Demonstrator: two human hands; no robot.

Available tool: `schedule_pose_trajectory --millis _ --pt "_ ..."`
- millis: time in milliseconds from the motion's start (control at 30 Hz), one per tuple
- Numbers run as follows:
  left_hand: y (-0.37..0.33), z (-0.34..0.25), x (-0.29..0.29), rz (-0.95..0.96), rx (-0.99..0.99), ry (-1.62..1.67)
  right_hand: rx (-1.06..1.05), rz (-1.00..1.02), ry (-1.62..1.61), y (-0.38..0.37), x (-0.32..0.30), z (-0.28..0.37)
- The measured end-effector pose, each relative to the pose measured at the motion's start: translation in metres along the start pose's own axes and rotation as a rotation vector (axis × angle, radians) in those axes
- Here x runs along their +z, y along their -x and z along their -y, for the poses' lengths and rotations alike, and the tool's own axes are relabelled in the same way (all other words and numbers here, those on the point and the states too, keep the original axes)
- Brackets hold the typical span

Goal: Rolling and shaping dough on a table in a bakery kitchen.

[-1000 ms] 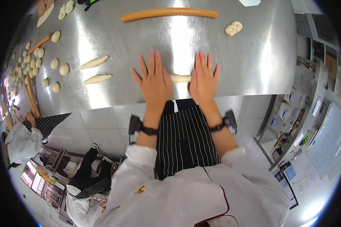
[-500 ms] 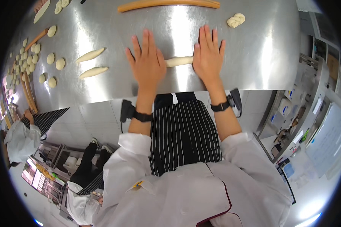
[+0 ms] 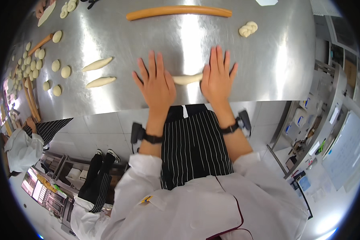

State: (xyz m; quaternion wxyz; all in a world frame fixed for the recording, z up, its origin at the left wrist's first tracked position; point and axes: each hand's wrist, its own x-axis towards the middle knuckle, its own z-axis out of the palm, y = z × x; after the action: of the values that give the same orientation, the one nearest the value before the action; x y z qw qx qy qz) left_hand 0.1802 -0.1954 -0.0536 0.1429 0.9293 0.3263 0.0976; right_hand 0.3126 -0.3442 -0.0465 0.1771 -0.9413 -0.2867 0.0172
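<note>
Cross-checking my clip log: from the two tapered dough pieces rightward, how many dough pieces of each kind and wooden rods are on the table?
Tapered dough pieces: 2
Partly covered dough roll: 1
Braided dough: 1
Wooden rod: 1
Total: 5

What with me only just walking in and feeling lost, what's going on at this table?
A person in a white jacket has the left hand and right hand laid open over the two ends of a strip of dough, its middle showing between them. To the left lie two tapered dough pieces, with dough balls farther left. Beyond the hands lies a wooden rod, and a knotted dough piece sits at the far right.
</note>
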Motion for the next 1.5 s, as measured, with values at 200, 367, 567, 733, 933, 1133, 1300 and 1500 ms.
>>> schedule_pose_trajectory --millis 200,367,567,733,933,1133,1300,1500 --pt "-0.038 0.01 -0.006 -0.027 0.058 -0.026 -0.093 -0.069 -0.062 -0.025 0.005 -0.008" --pt "-0.019 0.003 -0.004 -0.014 -0.003 -0.092 -0.011 -0.025 0.052 -0.018 0.006 -0.007" --pt "-0.07 0.023 -0.006 -0.056 -0.006 0.274 -0.111 -0.131 -0.199 -0.068 0.001 -0.015" --pt "-0.084 -0.008 0.005 -0.055 0.007 0.295 -0.047 -0.093 -0.29 -0.087 0.017 0.017" --pt "-0.069 -0.005 0.012 -0.09 0.05 0.111 -0.141 -0.125 -0.098 -0.078 0.02 0.022" --pt "0.015 -0.016 -0.009 0.083 0.094 0.167 -0.093 0.089 -0.139 0.016 -0.013 -0.002" --pt "-0.03 -0.016 -0.01 0.101 0.049 0.152 0.02 0.001 -0.337 -0.028 -0.012 0.022" --pt "-0.039 -0.025 0.004 0.014 0.091 0.144 -0.169 0.001 -0.285 -0.039 0.012 0.054"
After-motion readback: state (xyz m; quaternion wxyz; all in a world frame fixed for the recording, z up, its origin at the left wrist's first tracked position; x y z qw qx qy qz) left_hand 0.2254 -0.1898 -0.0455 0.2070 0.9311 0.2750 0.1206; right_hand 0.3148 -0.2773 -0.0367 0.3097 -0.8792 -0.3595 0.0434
